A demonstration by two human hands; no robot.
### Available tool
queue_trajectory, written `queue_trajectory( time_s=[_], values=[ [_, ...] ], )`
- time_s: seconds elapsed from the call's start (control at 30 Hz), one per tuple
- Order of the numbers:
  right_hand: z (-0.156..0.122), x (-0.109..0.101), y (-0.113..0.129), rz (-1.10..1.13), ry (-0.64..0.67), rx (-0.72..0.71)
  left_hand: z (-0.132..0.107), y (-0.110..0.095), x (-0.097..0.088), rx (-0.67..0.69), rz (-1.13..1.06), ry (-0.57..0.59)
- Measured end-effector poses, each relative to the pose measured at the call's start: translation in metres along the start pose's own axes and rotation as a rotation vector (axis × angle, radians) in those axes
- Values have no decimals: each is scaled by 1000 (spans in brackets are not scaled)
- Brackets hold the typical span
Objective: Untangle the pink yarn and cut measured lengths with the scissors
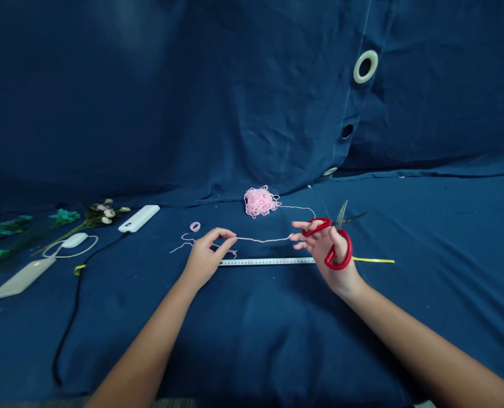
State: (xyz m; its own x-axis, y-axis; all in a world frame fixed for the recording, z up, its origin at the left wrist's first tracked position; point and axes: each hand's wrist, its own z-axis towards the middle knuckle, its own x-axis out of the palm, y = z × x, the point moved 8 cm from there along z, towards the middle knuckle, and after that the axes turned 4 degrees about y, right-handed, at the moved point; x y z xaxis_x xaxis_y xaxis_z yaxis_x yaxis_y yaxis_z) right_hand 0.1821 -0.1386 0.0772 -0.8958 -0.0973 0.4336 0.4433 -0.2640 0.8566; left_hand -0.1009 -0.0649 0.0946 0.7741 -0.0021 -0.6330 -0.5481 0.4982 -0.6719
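Observation:
Between thumb and index finger, my left hand [208, 254] pinches a strand of pink yarn [262, 241]. That strand runs right to the fingers of my right hand [326, 255]. Red-handled scissors [340, 255] hang on my right hand, thumb and fingers through the loops, with the blades parted and pointing up and away. Beyond my hands lies a loose bundle of pink yarn [261, 202], its tail trailing right toward the scissors. A measuring tape [272, 261] stretches beneath both hands, white in the middle and yellow at its right end.
Left of my left hand lie a small pink ring of yarn [195, 226] and loose yarn ends [182, 245]. Farther left are a white power strip [139, 219] with a black cable [77, 294], a white tag-like object [22, 279] and artificial flowers [107, 213]. A blue curtain [234, 102] hangs behind.

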Motion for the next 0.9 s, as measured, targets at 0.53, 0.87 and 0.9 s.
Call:
queue_trajectory(
  time_s=[0.53,0.87,0.9],
  values=[
    [-43,12,-26,-1175,502,133,-4,35,-8,-77,118,59],
    [23,67,-32,-1115,410,-119,-12,0,11,45,-38,189],
    [30,74,-43,-1100,489,-96,-13,-1,11,44,-59,202]
  ],
)
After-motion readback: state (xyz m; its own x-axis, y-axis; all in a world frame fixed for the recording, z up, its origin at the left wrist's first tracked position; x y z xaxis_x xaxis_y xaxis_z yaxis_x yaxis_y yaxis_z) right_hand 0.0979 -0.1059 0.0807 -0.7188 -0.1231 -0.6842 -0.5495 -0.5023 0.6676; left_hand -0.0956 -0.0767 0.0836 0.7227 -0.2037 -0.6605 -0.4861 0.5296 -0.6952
